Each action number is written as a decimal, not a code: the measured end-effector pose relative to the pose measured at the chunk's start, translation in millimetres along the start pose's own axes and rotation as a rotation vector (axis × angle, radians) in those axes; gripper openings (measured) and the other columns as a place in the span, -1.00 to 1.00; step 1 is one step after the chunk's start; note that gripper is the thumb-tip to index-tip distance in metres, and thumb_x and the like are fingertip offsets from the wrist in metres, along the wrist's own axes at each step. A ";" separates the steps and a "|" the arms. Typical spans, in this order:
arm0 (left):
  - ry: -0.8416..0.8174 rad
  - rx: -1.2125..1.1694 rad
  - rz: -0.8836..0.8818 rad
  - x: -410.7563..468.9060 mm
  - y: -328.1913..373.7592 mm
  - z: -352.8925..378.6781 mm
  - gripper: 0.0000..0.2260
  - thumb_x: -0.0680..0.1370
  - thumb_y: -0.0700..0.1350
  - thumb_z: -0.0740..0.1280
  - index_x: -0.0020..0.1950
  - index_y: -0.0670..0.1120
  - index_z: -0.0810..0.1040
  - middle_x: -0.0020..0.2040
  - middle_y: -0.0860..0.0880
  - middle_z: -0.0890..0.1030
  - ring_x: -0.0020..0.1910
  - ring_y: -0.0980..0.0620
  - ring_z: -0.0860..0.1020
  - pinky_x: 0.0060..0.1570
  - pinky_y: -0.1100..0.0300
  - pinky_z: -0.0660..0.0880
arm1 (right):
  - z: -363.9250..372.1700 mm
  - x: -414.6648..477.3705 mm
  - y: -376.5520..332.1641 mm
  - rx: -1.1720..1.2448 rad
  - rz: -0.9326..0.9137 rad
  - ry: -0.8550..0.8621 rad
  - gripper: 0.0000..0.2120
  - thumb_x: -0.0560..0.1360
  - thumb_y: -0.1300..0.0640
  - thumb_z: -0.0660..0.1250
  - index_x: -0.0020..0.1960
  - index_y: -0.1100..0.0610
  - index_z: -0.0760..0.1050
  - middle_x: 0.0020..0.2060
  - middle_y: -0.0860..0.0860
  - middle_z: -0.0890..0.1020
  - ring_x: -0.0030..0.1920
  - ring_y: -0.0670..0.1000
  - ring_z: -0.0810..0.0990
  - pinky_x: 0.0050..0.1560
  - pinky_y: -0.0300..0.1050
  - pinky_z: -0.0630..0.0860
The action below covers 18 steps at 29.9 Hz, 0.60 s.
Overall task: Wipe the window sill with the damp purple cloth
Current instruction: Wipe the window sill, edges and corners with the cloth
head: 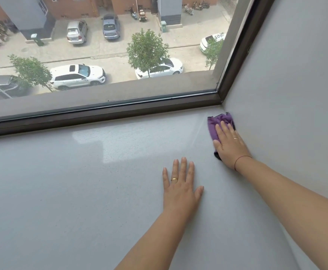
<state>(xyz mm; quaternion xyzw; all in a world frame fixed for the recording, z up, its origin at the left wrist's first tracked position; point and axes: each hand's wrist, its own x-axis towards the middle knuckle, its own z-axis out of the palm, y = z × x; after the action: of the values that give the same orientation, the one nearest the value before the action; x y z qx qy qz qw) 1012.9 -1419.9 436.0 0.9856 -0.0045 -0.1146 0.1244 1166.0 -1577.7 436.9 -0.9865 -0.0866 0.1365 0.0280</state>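
Now right hand [229,143] flat on purple cloth [216,124]; left hand [180,187] flat on sill [81,182].

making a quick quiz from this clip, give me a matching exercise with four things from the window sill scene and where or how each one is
Things:
1. purple cloth
2. left hand
3. right hand
4. window frame

Places or states:
A. lies flat and bare on the window sill, fingers spread
B. dark brown strip between the glass and the sill
C. in the far right corner of the sill, against the side wall
D. presses down on the cloth, a thin cord around its wrist

Pairs: 1-C, 2-A, 3-D, 4-B
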 end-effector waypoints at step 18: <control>0.000 0.033 0.001 -51.7 10.9 15.0 -0.39 0.61 0.18 -0.06 0.52 -0.02 -0.31 0.53 -0.02 -0.34 0.50 -0.04 -0.36 0.34 -0.08 -0.48 | 30.9 -109.0 -28.9 0.064 0.113 0.032 -0.41 0.63 0.00 -0.04 0.54 0.20 -0.18 0.54 0.13 -0.21 0.53 0.10 -0.24 0.51 -0.01 -0.26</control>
<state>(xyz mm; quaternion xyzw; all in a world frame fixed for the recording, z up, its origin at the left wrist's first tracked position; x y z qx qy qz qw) 959.4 -1432.2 436.1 0.9875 -0.0069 -0.1142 0.1083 1049.5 -1567.8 438.3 -0.9904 -0.0259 0.1246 0.0532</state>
